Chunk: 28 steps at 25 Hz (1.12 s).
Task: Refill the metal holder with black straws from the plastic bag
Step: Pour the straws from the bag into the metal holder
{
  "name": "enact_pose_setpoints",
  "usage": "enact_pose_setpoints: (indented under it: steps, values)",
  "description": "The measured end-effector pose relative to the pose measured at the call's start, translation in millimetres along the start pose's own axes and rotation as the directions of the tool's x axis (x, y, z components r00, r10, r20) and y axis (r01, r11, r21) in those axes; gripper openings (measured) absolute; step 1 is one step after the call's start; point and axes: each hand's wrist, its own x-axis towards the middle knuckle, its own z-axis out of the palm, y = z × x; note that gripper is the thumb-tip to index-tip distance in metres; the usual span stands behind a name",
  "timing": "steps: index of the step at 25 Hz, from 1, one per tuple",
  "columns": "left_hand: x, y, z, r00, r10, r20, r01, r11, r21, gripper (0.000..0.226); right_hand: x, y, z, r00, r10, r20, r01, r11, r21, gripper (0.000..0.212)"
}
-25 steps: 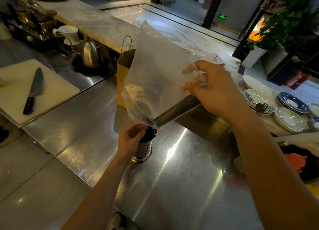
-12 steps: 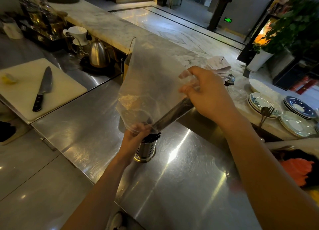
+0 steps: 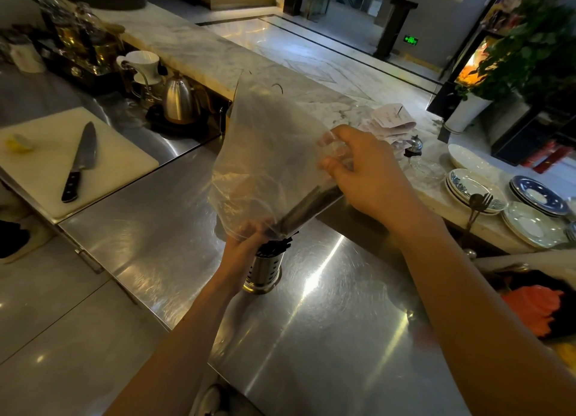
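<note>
Midway: our right hand (image 3: 371, 178) grips the plastic bag (image 3: 268, 160), left hand (image 3: 246, 247) pinching its mouth; black straws (image 3: 311, 206) are partly inside the metal holder (image 3: 265, 270).

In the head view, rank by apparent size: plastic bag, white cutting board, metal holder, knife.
1. plastic bag, though it is nearest the camera
2. white cutting board, apparently close to the bag; order unsure
3. knife
4. metal holder, partly hidden by the left hand

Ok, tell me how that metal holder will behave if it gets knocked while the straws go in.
The metal holder is narrow and upright, so it would probably tip rather than slide. The steel counter looks smooth, so it might skid too. The left hand beside its rim likely steadies it.
</note>
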Motion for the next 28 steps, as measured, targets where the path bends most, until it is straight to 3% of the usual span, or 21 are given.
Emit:
enact_pose_setpoints:
  steps: [4, 8, 14, 20, 24, 28]
  values:
    - [1.8, -6.2, -4.2, 0.999, -0.017, -0.042, 0.017, 1.0, -0.004, 0.026, -0.6, 3.1, -2.8, 0.985, 0.063, 0.161, -0.052, 0.996, -0.069, 0.046]
    - [-0.7, -6.8, -5.9, 0.998, -0.037, -0.05, 0.039, 0.998, 0.044, 0.043, -5.4, 8.9, -7.1, 0.954, 0.106, 0.279, -0.111, 0.994, 0.002, 0.067]
    - [1.3, -8.3, -1.5, 1.0, -0.009, -0.019, 0.01, 0.999, 0.039, 0.032, -4.7, 13.2, -5.4, 0.978, 0.13, 0.162, -0.14, 0.989, 0.054, 0.039]
    - [6.3, -6.5, -2.6, 1.0, -0.012, -0.022, 0.012, 1.0, 0.018, 0.038, -0.5, 17.1, -6.9, 0.988, 0.129, 0.084, -0.138, 0.984, 0.112, 0.035]
    - [3.6, -0.9, -1.1, 1.0, 0.015, 0.013, -0.016, 0.996, 0.084, 0.006, 0.1, 17.7, -6.8, 0.987, 0.155, 0.048, -0.162, 0.963, 0.216, 0.03]
    - [2.6, -1.9, -1.7, 0.999, 0.036, -0.003, -0.035, 0.994, 0.107, 0.013, 2.5, 21.0, -8.5, 0.981, 0.18, 0.067, -0.19, 0.956, 0.225, 0.027]
